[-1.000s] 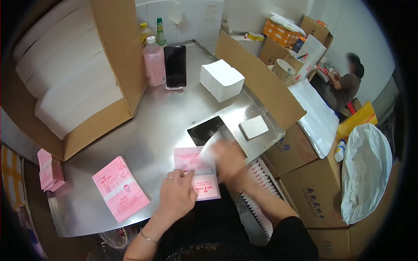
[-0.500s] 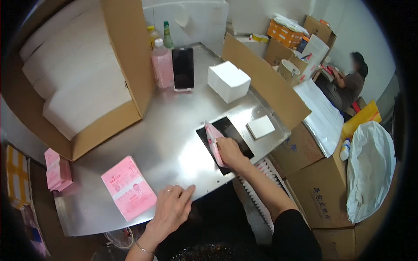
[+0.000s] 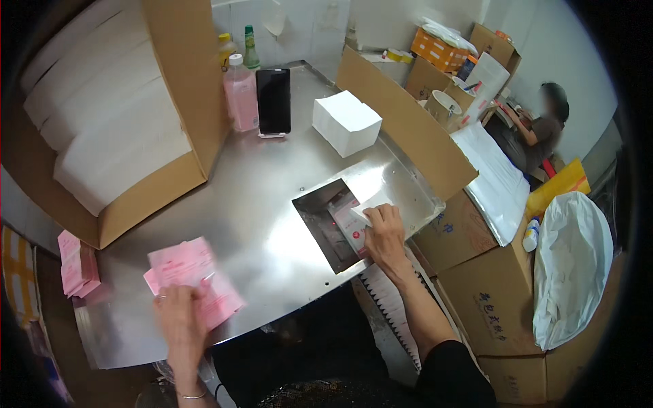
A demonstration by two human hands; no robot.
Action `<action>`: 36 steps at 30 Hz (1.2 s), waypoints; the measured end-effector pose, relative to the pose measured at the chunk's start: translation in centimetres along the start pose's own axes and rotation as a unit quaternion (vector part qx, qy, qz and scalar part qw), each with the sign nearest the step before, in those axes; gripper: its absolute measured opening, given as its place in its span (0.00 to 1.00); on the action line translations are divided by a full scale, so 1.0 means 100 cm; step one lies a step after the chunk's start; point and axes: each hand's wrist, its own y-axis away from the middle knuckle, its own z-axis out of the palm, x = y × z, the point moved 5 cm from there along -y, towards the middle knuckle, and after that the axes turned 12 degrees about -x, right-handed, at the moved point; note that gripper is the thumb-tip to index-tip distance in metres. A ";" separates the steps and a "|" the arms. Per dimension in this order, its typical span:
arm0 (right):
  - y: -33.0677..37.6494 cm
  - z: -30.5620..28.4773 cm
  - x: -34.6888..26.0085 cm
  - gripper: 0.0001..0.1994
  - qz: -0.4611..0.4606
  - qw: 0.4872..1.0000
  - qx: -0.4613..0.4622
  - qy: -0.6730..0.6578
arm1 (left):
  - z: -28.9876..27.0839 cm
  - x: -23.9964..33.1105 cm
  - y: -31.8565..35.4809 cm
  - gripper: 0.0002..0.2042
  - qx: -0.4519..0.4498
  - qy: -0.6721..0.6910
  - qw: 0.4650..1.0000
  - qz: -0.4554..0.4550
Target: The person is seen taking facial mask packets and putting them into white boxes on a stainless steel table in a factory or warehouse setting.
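Observation:
My left hand (image 3: 180, 313) pinches the near edge of a flat pink printed packet (image 3: 185, 262), which is raised and blurred above the pile of pink packets (image 3: 228, 306) at the table's front left. My right hand (image 3: 386, 234) is closed on a small stack of white tissues (image 3: 367, 204) at the right side of a rectangular opening (image 3: 314, 217) in the metal table. The hand hides most of that stack. Down in the opening, just left of my right fingers, lies a pink and white packet (image 3: 352, 230).
A taller white tissue block (image 3: 347, 126) stands farther back, near a phone (image 3: 273, 102) propped upright and a pink bottle (image 3: 241, 95). An open carton (image 3: 153, 180) of white bundles fills the left. Cartons (image 3: 476, 292) are stacked right. Another person (image 3: 537, 129) sits far right.
My right hand has let go of the pink packet, now down in the opening, and moved right onto the small tissue stack. My left hand has moved left and lifted a pink packet.

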 end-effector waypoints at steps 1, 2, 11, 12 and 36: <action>0.000 -0.004 0.000 0.18 -0.020 0.998 0.052 -0.025 | -0.002 0.020 -0.005 0.09 0.012 0.085 0.996 0.014; 0.000 -0.004 -0.005 0.18 -0.025 0.998 0.052 -0.026 | 0.009 0.040 -0.015 0.09 0.013 0.143 0.987 0.072; 0.073 0.016 -0.156 0.21 -0.376 0.921 -0.057 -0.082 | 0.074 0.074 -0.034 0.37 -0.043 0.081 0.988 0.124; 0.054 0.026 -0.150 0.20 -0.354 0.934 -0.032 -0.038 | 0.075 0.076 -0.034 0.39 -0.009 0.031 0.996 0.086; -0.266 0.010 0.031 0.23 -0.013 0.994 -0.034 0.100 | 0.078 0.077 -0.058 0.28 -0.041 -0.007 0.990 0.132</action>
